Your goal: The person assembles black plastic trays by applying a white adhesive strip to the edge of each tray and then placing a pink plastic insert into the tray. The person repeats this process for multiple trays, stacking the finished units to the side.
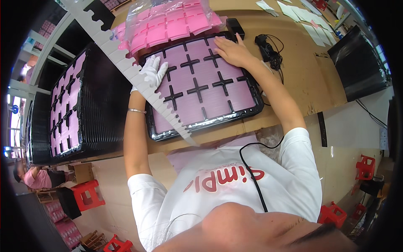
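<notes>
In front of me lies a black plastic tray [247, 112] with a pink sheet [208, 100] in it. Black cross-shaped dividers [197, 89] stand up through the sheet. My left hand [153, 73], in a white glove, rests on the tray's left side with its fingers stretched out. Bare, my right hand [233, 52] lies flat near the far right corner, fingers extended over the pink sheet. Neither hand grasps anything. A pale strip with a notched edge [128, 69] crosses the view diagonally and covers part of the tray's left side and my left wrist.
Bagged pink sheets [172, 23] lie beyond the tray. To the left rises a tall stack of black trays [103, 105]. A black box [235, 28], a coiled black cable [275, 59] and white papers [304, 17] are on the table; another black stack [361, 63] stands far right. Red stools [88, 196] are on the floor.
</notes>
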`<action>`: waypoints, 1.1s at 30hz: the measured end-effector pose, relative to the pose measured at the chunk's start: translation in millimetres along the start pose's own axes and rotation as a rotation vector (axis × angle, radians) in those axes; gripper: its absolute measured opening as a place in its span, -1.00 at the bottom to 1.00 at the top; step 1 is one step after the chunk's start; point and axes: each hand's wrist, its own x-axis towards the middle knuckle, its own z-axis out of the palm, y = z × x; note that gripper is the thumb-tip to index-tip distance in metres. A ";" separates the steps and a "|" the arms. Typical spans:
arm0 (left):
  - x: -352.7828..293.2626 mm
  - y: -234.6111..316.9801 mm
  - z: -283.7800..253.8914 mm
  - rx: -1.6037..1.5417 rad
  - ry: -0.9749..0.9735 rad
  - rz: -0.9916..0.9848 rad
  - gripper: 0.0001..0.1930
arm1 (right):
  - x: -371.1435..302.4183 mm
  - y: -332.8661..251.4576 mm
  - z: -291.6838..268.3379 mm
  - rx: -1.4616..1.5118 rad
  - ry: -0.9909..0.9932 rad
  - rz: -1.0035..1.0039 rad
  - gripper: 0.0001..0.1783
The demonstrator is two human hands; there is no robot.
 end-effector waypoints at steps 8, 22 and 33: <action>-16.2 15.5 -44.4 0.004 -0.085 -0.135 -0.60 | -29.3 -13.5 -58.2 0.102 -0.051 0.080 -0.52; -158.4 117.5 -65.4 -0.509 0.322 -0.630 -0.47 | -208.1 -48.8 -62.0 0.525 0.239 -0.184 -0.69; -147.0 113.9 -116.4 -0.960 0.189 -1.036 -0.37 | -198.4 -59.5 -41.2 0.620 0.214 0.147 -0.30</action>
